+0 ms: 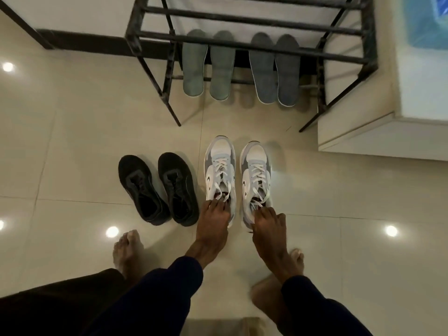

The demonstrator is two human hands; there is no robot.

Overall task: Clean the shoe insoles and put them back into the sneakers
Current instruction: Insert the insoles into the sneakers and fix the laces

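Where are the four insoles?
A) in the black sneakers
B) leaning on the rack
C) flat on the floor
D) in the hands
B: the insoles stand leaning against a low bar of the rack.

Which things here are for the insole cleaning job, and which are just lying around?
For the job: four insoles, black sneakers, white sneakers gripped by left hand, right hand.
Just lying about: metal rack, white cabinet, blue plastic.

Four grey insoles propped in row; white sneakers beside black sneakers, upright.
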